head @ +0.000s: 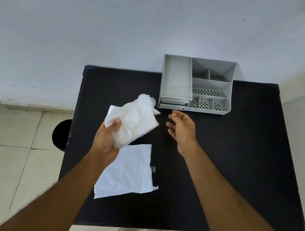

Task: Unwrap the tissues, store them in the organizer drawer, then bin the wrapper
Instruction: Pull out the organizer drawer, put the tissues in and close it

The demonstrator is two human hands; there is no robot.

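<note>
From the head camera, the left hand (106, 140) grips a pack of tissues (132, 121), clear wrapper (145, 102) bunched at its far end, above the middle of the black table (229, 168). The right hand (182, 129) hovers beside it, fingers spread, holding nothing. A loose tissue (128, 171) lies near the front edge. The organizer (196, 84) stands at the back edge, its drawers (172, 103) apparently closed. Probably best to peel the wrapper off the far end while the left hand holds the stack firm.

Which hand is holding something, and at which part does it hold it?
The left hand holds the tissue pack, still in its clear wrapper, by its near end. The right hand is open and holds nothing.
</note>
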